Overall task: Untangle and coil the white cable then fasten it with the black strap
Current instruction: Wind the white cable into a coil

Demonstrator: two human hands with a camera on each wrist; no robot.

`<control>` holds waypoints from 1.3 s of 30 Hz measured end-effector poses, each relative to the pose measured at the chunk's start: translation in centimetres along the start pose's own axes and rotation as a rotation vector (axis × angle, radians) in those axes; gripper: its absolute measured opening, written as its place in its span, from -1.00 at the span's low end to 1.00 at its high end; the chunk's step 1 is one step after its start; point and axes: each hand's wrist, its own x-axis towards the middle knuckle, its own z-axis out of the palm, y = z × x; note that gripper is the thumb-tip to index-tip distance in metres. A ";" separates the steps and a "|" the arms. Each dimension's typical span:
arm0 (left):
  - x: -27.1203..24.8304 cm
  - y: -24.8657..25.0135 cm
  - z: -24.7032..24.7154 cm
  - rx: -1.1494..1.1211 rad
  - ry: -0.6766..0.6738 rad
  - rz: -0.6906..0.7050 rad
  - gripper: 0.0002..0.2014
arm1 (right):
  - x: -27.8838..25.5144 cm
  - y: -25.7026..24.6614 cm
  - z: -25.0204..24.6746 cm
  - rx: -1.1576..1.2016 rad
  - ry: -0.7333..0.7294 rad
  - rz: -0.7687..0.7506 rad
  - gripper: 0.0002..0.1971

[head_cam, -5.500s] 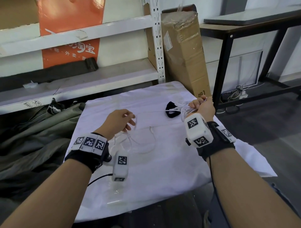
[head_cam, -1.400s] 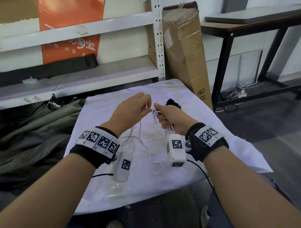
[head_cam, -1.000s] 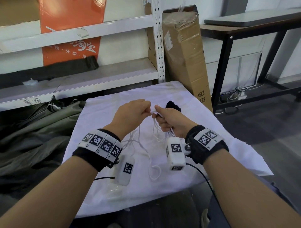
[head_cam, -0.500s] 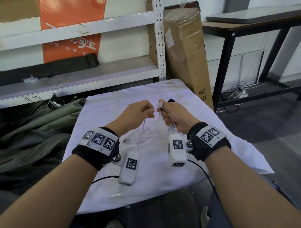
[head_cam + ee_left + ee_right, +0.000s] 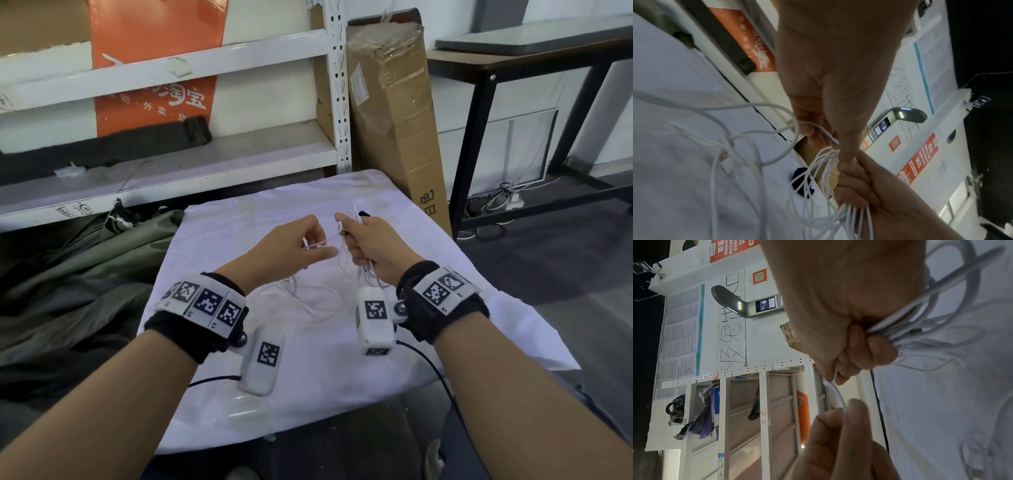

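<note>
head view had both hands up over the white cloth (image 5: 342,377) on the table, pretty much dead centre of the shot. right hand (image 5: 373,243) was clenched around a bunch of loops of the white cable (image 5: 318,298), with the loose strands hanging down from the fist toward 6 o'clock and trailing onto the cloth. left hand (image 5: 291,250) sat just at 9 o'clock of the right one, thumb and fingers pinching a single short run of the cable stretched between the two hands.

left wrist cam showed the same thing from below: several strands going through the right fist (image 5: 857,183), one strand curving back to the left fingers (image 5: 807,129), and a connector end (image 5: 725,160) lying on the cloth at about 8 o'clock of the hands. black strap (image 5: 801,183) was on the cloth behind the hanging loops, not touched by either hand. in the head view only a bit of it peeked out (image 5: 363,214) at 12 o'clock of the right hand.

right wrist cam was blurry but you could see the bundle (image 5: 920,318) squeezed in the fist and the one strand running to the left fingertips (image 5: 857,410).

cardboard box (image 5: 394,120) leaned against the metal shelf (image 5: 205,161) at 1 o'clock.
</note>
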 end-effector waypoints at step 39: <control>0.7 -4.7 -0.7 0.178 0.037 -0.083 -0.93 | 1.2 -1.7 -4.2 1.450 -0.493 -0.082 -0.49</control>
